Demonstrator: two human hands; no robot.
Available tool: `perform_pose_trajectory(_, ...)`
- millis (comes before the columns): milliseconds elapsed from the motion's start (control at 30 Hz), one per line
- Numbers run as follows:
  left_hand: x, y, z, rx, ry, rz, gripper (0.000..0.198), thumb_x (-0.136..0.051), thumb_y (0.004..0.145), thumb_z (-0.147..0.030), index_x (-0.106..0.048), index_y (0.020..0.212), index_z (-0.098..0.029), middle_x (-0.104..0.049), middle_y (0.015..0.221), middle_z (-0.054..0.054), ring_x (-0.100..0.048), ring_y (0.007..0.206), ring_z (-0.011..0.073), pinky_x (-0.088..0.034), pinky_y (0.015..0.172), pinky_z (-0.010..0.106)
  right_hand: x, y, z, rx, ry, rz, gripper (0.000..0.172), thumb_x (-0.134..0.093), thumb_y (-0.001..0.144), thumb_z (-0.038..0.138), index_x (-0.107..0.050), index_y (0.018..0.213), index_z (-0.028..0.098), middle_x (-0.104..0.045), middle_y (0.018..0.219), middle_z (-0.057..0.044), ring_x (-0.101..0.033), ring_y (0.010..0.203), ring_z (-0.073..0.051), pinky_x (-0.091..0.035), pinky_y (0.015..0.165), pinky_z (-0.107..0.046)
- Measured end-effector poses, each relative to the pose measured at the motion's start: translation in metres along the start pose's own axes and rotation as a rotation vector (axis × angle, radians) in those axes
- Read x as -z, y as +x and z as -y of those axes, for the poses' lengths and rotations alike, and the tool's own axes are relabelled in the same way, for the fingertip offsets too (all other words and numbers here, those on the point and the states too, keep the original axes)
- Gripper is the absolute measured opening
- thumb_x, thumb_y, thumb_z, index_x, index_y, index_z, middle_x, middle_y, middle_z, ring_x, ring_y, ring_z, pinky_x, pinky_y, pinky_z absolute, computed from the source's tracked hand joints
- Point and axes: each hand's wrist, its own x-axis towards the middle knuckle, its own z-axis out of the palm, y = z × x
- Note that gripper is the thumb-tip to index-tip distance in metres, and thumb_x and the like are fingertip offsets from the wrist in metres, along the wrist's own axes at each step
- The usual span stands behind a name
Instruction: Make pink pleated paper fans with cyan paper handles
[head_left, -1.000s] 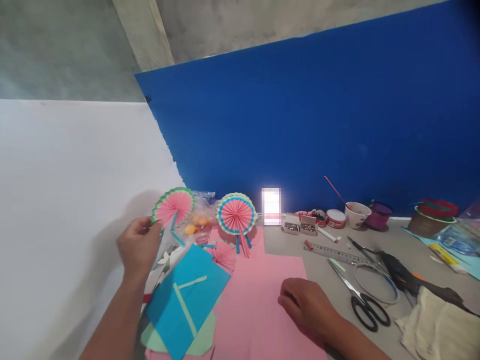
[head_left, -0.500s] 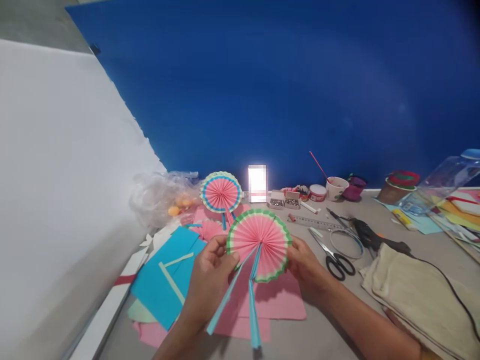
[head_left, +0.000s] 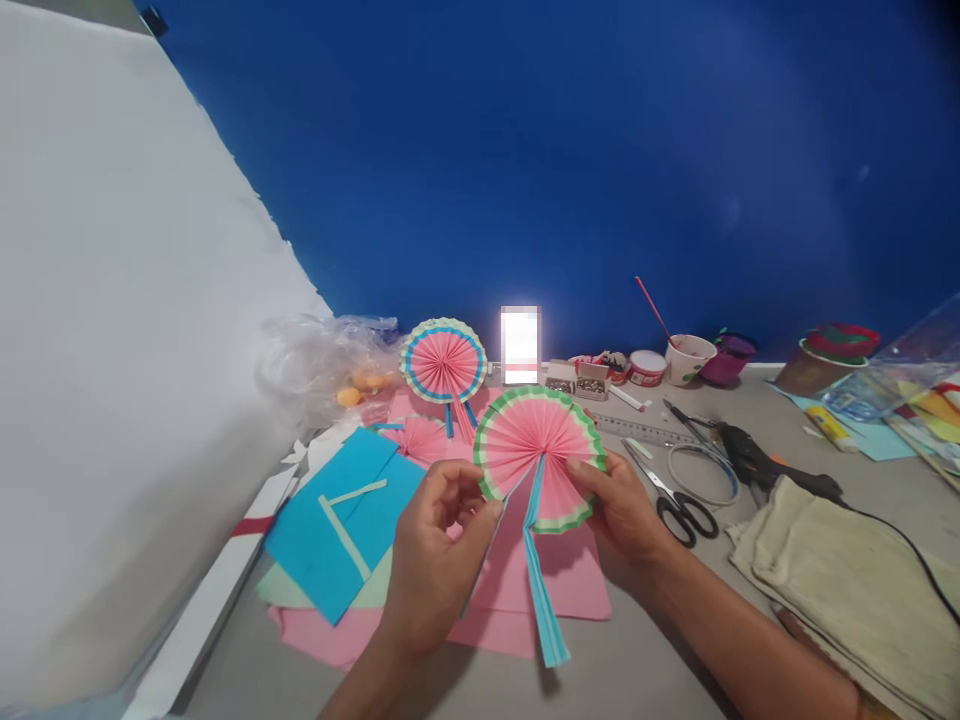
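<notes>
A round pleated paper fan (head_left: 514, 430), pink with a pale and green edge, is held up over the table. My left hand (head_left: 439, 555) pinches its lower left edge between thumb and fingers, beside one of the light blue folded paper handles, mostly hidden. My right hand (head_left: 630, 510) grips the right side, thumb on the front pleats and fingers behind. From the fan's centre the other blue paper handle (head_left: 546, 600) hangs down. Beneath lie pink paper sheets (head_left: 581, 585). Behind stands a second pink fan (head_left: 444, 362) with blue and pale bands.
Blue paper (head_left: 349, 530) lies at left near a white strip (head_left: 225, 590). Scissors (head_left: 675, 505), a wire coil (head_left: 701, 475), a steel ruler (head_left: 645, 430), a hot glue gun (head_left: 765, 465) and folded cloth (head_left: 832, 590) sit at right. Behind are a paper cup (head_left: 686, 362) and a bright screen (head_left: 520, 345).
The fan has shifted slightly right and up in view and turned a little. My right thumb now rests on its front. The left blue handle has swung behind my left hand.
</notes>
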Motion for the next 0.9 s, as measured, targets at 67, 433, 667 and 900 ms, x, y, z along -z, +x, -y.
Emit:
perform_pose_trajectory(67,-0.001,-0.001,-0.001,0.024,-0.041,0.027,0.021,-0.069,0.078,-0.023,-0.062,0.098,-0.022,-0.063,0.074,-0.003,-0.06,0.066,0.0106,-0.05,0.06,0.018,-0.001,0.0,0.0,-0.005,0.038,0.008,0.029,-0.09,0.069,0.036,-0.078,0.086,0.016,-0.078,0.079,-0.007,-0.07,0.065,-0.018,-0.057,0.065,-0.029)
perform_pose_trajectory(433,0.004,-0.001,-0.002,-0.275,0.16,-0.088,0.007,-0.065,0.088,-0.022,-0.071,0.091,-0.024,-0.071,0.083,0.001,-0.065,0.073,0.0146,-0.053,0.069,0.024,0.0,0.002,0.0,-0.064,0.066,0.097,0.029,-0.09,0.069,0.037,-0.079,0.086,0.015,-0.078,0.081,-0.008,-0.071,0.069,-0.019,-0.057,0.069,-0.028)
perform_pose_trajectory(667,0.008,0.002,-0.002,-0.376,0.278,-0.085,0.011,-0.062,0.091,-0.021,-0.072,0.092,-0.025,-0.073,0.085,0.002,-0.066,0.075,0.0176,-0.051,0.07,0.028,0.004,0.003,-0.002,-0.051,0.015,0.114,0.032,-0.089,0.07,0.039,-0.079,0.089,0.016,-0.078,0.084,-0.009,-0.072,0.078,-0.024,-0.058,0.077,-0.034)
perform_pose_trajectory(900,0.009,0.002,0.003,-0.256,0.218,-0.04,0.011,-0.06,0.092,-0.028,-0.065,0.083,-0.023,-0.066,0.081,0.003,-0.061,0.074,0.0169,-0.049,0.069,0.028,0.005,0.003,-0.002,-0.029,-0.019,0.126,0.03,-0.086,0.074,0.038,-0.078,0.093,0.015,-0.078,0.085,-0.008,-0.072,0.075,-0.022,-0.057,0.074,-0.031)
